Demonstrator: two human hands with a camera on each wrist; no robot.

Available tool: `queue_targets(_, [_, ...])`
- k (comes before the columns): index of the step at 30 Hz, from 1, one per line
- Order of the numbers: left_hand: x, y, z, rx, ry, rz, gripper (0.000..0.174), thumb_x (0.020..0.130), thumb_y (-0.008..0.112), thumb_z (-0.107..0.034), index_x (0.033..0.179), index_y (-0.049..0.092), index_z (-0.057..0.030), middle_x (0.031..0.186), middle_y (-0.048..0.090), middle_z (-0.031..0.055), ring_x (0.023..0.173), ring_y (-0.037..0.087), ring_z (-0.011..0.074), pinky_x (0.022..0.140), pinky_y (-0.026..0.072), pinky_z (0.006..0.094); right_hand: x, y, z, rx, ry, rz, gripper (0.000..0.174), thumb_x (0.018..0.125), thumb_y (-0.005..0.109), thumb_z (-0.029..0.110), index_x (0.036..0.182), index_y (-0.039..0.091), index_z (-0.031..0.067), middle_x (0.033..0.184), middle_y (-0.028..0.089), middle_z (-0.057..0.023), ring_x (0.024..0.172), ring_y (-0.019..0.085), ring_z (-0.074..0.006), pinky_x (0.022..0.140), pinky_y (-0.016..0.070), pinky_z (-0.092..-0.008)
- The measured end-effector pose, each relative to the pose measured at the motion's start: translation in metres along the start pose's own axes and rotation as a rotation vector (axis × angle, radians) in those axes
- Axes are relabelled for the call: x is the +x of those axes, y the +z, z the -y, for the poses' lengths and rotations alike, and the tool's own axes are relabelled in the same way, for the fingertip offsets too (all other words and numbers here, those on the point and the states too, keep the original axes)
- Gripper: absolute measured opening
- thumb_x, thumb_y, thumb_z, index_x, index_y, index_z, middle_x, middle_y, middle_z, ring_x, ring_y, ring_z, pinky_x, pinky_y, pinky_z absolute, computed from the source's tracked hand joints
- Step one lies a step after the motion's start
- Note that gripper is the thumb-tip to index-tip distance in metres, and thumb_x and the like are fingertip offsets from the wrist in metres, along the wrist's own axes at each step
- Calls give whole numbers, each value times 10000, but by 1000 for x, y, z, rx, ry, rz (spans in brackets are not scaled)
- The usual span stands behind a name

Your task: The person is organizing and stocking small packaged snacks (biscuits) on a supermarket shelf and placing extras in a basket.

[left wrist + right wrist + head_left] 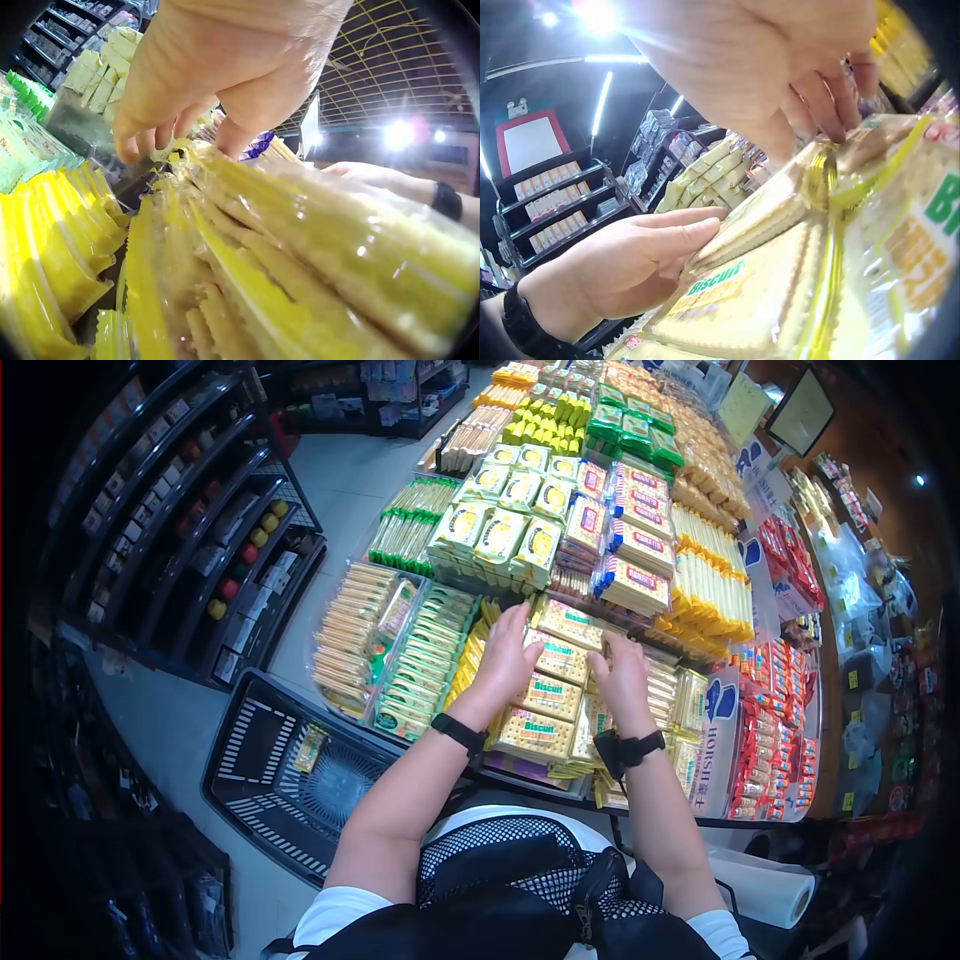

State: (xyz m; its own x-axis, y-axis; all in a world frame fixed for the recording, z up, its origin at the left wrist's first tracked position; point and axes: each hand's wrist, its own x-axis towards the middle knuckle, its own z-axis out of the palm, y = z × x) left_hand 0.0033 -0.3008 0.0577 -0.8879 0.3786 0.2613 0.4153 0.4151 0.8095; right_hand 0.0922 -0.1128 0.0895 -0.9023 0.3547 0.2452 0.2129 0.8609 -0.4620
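Rows of clear-wrapped biscuit packs [540, 730] with yellow edges and green "Biscuit" lettering lie stacked in front of me. My left hand [505, 660] is at the left end of a pack [757, 214] in an upper row. Its thumb lies over the pack's edge in the right wrist view, with the fingers down its side. At the right end is my right hand [622, 678], its fingers [840, 105] bent around the sealed wrapper end. In the left wrist view, the left hand [225, 67] hangs over gathered wrapper ends [180, 161]. Part of the upper pack is hidden by the hands.
A dark shopping basket [270, 800] holding a small packet [310, 748] stands at left. Beside the biscuits are yellow packets [470, 665] and green-edged packs [425, 660]. Pale green-yellow packs [500, 535] rise behind; red-wrapped snacks [765, 750] lie at right. Black shelves [180, 530] line the aisle.
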Motion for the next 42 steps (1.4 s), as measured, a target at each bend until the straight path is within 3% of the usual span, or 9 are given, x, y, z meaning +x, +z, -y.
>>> queue_targets(11, [-28, -39, 7, -221, -27, 84, 527, 916, 613, -98, 1396, 449, 47, 1424, 466, 268, 1354, 429, 402, 1139, 347, 414, -14, 41, 16, 53, -251, -38, 489, 773, 752, 209, 1200, 628, 6, 1257, 591, -209, 1171, 534, -383, 997, 406, -489])
queue_targets(17, [-47, -92, -8, -211, 119, -570, 253, 899, 654, -62, 1140, 589, -21, 1103, 597, 107, 1108, 566, 258, 994, 433, 359, -44, -38, 24, 10, -240, -76, 316, 864, 699, 70, 1158, 616, -9, 1102, 623, -178, 1034, 589, -338, 915, 463, -413])
queue_targets(19, [-101, -158, 74, -112, -267, -971, 180, 938, 597, -60, 1113, 617, -22, 986, 627, 59, 927, 605, 192, 870, 488, 330, -56, -47, 46, 151, -138, 5, 268, 875, 688, 61, 1125, 627, -12, 1032, 632, -169, 965, 609, -320, 868, 480, -396])
queue_targets(21, [-156, -199, 127, 269, -451, -1106, 188, 935, 586, -82, 1103, 629, -10, 1130, 622, 127, 1009, 601, 233, 889, 480, 336, -66, -53, 67, 294, -41, 79, 221, 885, 677, 52, 1092, 638, -14, 961, 640, -160, 896, 629, -301, 822, 497, -379])
queue_targets(25, [-272, -211, 242, 632, -998, -695, 423, 932, 611, -115, 1344, 531, -62, 1406, 494, 196, 1336, 442, 330, 1089, 381, 403, -84, -50, 106, 291, -263, 253, 154, 880, 668, 20, 1032, 649, 6, 856, 616, -143, 792, 627, -280, 721, 499, -365])
queue_targets(32, [-296, -208, 279, 708, -1197, -59, 535, 920, 634, -158, 1425, 463, -130, 1473, 456, 106, 1414, 366, 287, 1128, 287, 572, -92, -36, 125, 208, -396, 393, 171, 845, 691, 27, 1011, 652, 36, 839, 601, -143, 782, 609, -329, 701, 492, -407])
queue_targets(35, [-274, -197, 278, 771, -1295, -47, 481, 904, 646, -143, 1369, 525, -130, 1365, 531, 94, 1357, 423, 286, 1095, 306, 597, -91, -34, 124, 214, -373, 380, 172, 841, 698, 37, 1007, 653, 38, 844, 604, -145, 790, 610, -336, 706, 496, -416])
queue_targets(39, [-258, -195, 264, 763, -1358, -53, 329, 864, 702, -188, 1183, 682, -109, 1283, 583, 109, 1260, 535, 289, 1026, 427, 469, -93, -38, 124, 201, -368, 375, 170, 841, 694, 39, 1005, 651, 37, 860, 615, -153, 808, 617, -343, 717, 503, -417])
queue_targets(42, [-264, -188, 302, 465, -1218, -326, 394, 756, 763, -309, 993, 728, 4, 985, 715, 243, 976, 691, 386, 841, 543, 464, -87, -54, 111, 185, -328, 351, 160, 848, 682, 47, 1005, 651, 38, 874, 624, -158, 822, 619, -351, 726, 504, -424])
